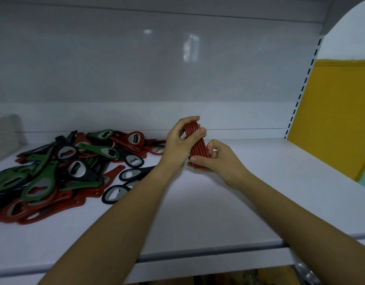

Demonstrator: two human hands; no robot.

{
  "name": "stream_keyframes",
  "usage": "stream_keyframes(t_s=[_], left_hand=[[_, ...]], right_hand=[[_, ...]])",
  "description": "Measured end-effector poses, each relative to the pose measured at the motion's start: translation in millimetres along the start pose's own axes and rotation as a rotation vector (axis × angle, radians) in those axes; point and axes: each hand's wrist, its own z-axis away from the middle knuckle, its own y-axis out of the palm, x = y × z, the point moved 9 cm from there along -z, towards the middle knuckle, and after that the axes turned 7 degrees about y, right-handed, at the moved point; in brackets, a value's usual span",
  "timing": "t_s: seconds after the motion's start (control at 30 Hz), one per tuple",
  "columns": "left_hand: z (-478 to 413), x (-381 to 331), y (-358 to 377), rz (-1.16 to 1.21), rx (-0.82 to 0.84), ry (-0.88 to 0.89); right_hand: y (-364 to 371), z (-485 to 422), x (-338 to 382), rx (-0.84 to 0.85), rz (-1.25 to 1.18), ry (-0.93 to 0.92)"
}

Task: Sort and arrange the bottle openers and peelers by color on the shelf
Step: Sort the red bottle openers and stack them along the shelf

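A stack of several red bottle openers (198,145) stands on edge above the white shelf (249,192), near its back middle. My left hand (178,144) grips the stack's upper part with fingers and thumb curled round it. My right hand (215,160) pinches its lower end, close to the shelf surface. A mixed pile of red, green and black bottle openers (60,171) lies on the left of the shelf, with a few black ones (124,182) loose at its right edge. No peeler is clearly visible.
The shelf's white back panel (177,68) rises just behind my hands. A perforated upright (302,85) closes the right side, with a yellow wall (337,112) beyond. A pale object (5,136) sits at the far left. The shelf's front edge (198,256) runs below my forearms.
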Motion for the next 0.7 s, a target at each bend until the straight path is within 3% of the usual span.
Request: stream_keyframes(t_s=[0.2,0.37,0.43,0.53,0.6,0.7], left_hand=[[-3,-3,17,-0.146,0.115,0.004],[-15,32,48,-0.385,0.256,-0.245],[-20,54,65,-0.576,0.34,-0.295],[-15,91,106,-0.894,0.619,-0.306],[-5,112,137,-1.016,0.78,-0.256],[4,133,163,-1.187,0.884,-0.182]], right_hand=[[-18,1,3,-0.033,0.033,0.011],[-86,3,5,-0.201,0.2,0.078],[-133,8,10,-0.362,0.37,0.088],[-200,18,23,-0.589,0.848,0.15],[-233,21,21,-0.647,0.98,0.219],[-264,12,9,-0.688,1.079,0.316]])
